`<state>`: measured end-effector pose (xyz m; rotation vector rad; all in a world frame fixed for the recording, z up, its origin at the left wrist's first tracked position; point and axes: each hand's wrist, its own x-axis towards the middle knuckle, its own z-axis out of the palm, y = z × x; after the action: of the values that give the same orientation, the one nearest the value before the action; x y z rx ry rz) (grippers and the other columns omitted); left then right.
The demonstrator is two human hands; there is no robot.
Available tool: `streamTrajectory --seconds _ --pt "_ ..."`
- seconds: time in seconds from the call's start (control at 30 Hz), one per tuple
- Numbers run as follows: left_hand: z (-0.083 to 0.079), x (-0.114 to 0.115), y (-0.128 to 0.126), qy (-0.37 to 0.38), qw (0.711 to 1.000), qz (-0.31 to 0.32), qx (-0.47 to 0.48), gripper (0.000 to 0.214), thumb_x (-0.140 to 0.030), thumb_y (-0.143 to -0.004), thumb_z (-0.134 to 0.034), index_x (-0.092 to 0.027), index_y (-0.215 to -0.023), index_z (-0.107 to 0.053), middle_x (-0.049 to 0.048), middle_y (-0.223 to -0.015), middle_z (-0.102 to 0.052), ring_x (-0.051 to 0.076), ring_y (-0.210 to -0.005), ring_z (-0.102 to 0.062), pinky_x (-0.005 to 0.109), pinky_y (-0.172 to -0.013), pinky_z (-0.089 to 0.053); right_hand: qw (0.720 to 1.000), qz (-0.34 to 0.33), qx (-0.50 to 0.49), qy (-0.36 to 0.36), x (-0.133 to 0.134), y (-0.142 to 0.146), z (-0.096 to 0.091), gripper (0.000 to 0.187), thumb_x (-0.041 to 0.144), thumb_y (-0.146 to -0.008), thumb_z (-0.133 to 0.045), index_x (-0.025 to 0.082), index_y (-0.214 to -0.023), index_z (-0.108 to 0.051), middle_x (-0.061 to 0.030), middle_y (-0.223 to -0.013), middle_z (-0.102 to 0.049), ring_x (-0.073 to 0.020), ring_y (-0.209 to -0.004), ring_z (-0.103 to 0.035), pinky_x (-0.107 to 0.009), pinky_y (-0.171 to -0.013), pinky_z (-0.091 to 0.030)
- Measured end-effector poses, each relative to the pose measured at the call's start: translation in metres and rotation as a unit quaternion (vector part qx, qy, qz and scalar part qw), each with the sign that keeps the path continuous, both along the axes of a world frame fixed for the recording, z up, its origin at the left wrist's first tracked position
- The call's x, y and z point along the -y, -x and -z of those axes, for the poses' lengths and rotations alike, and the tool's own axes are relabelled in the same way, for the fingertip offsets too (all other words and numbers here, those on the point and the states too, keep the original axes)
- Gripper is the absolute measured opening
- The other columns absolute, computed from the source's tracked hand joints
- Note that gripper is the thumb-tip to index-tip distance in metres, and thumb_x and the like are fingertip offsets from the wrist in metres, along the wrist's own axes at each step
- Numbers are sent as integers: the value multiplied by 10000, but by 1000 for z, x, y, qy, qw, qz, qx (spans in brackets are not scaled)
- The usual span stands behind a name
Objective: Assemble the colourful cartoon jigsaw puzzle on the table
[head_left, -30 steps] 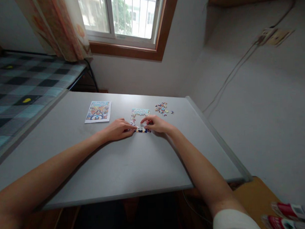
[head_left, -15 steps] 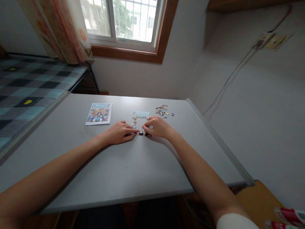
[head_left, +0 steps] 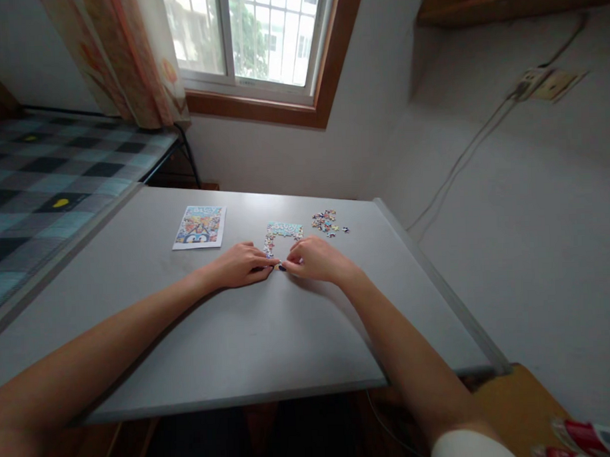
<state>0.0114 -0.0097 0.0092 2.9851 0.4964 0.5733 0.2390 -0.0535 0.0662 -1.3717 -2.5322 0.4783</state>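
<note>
A partly joined jigsaw puzzle (head_left: 285,228) lies on the table as a frame of pieces around a bare middle. My left hand (head_left: 243,264) rests at its lower left corner, fingers stretched out and the index fingertip touching the bottom edge. From the right, my right hand (head_left: 316,258) reaches over the lower right part and hides it. Its thumb and fingers are closed at a small dark puzzle piece (head_left: 282,267) on the bottom edge, close to my left fingertip. Loose puzzle pieces (head_left: 325,220) lie in a pile beyond my right hand.
A printed picture sheet (head_left: 199,227) lies left of the puzzle on the grey-white table (head_left: 229,344). A checked bed (head_left: 73,170) stands at the left, a window (head_left: 248,37) behind. Cables (head_left: 453,170) hang on the right wall. Red-labelled packages (head_left: 587,435) sit at the lower right.
My right thumb and fingertips have shifted slightly left and down along the puzzle's bottom edge, covering more of it. My left hand stays in place. The view has shifted slightly.
</note>
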Motion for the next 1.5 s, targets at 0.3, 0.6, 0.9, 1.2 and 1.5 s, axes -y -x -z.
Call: streamTrajectory --seconds 0.3,0.6,0.9,1.2,1.5 --pt "-1 1 1 -16 1000 -4 -5 327 -301 -991 -450 -221 -1170 -711 37 -768 -732 140 -656 -655 296 -710 -419 991 -26 81 -107 -2 3 3 297 272 -936 -549 169 -796 -789 -114 -872 -747 -196 -861 -630 -339 -847 -379" --pt "-1 2 1 -16 1000 4 5 317 -293 -991 -461 -225 -1169 -715 35 -772 -735 144 -638 -648 299 -712 -418 998 2 40 -56 0 3 5 222 287 -896 -620 185 -840 -809 -98 -826 -754 -194 -801 -640 -309 -782 -426" --pt "-3 0 0 22 1000 1 -10 327 -264 -974 -458 -210 -1148 -730 54 -857 -762 138 -716 -682 278 -752 -436 990 1 -22 -141 -19 -10 20 258 240 -926 -544 172 -898 -791 -103 -892 -761 -213 -908 -647 -349 -877 -450" --pt "0 0 3 12 999 -16 34 335 -236 -930 -484 -197 -1169 -716 39 -823 -766 138 -650 -671 283 -732 -452 908 339 -95 -229 -60 -94 48 653 46 -796 -403 138 -1432 -519 -136 -1188 -693 -278 -1042 -588 -451 -1004 -422" --pt "6 -3 5 17 999 -42 15 337 -197 -883 -500 -218 -1100 -757 42 -863 -778 157 -709 -706 289 -758 -487 919 353 -40 -171 -67 -93 76 775 213 -847 -441 180 -1589 -219 -112 -1412 -581 -330 -1220 -451 -499 -1029 -393"
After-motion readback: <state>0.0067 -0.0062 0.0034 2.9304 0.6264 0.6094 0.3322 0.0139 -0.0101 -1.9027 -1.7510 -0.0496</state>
